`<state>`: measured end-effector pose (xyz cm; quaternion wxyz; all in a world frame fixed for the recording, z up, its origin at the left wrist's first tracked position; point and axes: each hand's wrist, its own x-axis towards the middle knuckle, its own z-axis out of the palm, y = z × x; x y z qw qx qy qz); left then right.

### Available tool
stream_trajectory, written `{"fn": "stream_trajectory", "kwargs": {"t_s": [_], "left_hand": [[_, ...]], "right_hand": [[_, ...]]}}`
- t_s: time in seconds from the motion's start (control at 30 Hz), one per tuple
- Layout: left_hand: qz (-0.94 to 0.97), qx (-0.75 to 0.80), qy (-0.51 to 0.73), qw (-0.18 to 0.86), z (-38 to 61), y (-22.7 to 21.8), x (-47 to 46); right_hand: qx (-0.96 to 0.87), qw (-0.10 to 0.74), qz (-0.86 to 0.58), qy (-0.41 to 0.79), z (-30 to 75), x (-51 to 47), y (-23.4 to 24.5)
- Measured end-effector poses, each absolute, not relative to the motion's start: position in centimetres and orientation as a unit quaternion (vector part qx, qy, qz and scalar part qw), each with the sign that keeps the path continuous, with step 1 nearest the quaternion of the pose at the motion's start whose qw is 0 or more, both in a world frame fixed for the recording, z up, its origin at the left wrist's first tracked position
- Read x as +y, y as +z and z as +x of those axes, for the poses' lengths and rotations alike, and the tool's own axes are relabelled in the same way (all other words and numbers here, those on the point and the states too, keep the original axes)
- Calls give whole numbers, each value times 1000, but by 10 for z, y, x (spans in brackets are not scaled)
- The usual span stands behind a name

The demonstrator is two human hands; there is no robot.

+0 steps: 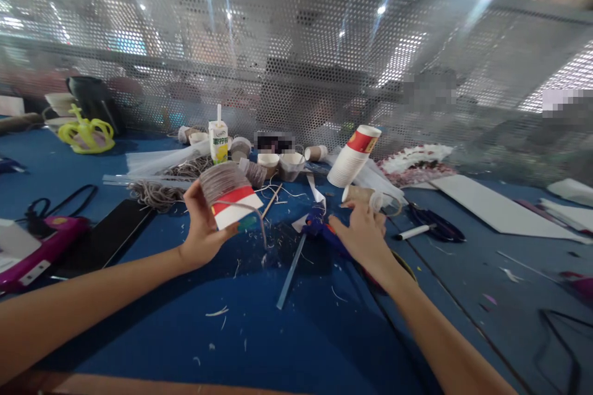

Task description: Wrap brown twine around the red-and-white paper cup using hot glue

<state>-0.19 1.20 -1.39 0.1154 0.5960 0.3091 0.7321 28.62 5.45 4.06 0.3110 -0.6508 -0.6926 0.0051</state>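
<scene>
Both hands busy: left hand [200, 231] gripped twine-wrapped paper cup [229, 194]; right hand [365, 228] lay loose on blue glue gun [324, 229]. Judged mid-wrap; next needs glue.

A blue table [296, 345] fills the foreground — behind its far edge stands a perforated metal screen [296, 49], streaked with bright light, and beyond the screen, only a blurred room.
</scene>
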Motion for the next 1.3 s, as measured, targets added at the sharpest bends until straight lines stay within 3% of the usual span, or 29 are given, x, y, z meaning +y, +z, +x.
{"fn": "stream_trajectory", "kwargs": {"t_s": [0.17,0.3,0.43,0.57,0.7,0.83,1.07,1.3], "left_hand": [[581,329,718,197,-4,-14,18],[609,309,696,223,3,-9,19],[641,307,654,261,5,-7,14],[641,301,645,287,5,-6,11],[653,306,625,297,3,-6,12],[676,314,605,280,1,-7,15],[690,346,570,281,-1,-5,15],[712,342,559,253,-1,-6,14]], "right_hand": [[-791,121,-591,106,290,48,48],[-750,83,-655,39,277,42,48],[-742,131,-658,23,273,44,46],[-746,243,-619,46,278,44,55],[-694,364,-559,271,273,39,67],[-621,429,-468,459,262,30,72],[-646,439,-390,487,254,8,63],[-712,364,-398,450,245,-3,63]]}}
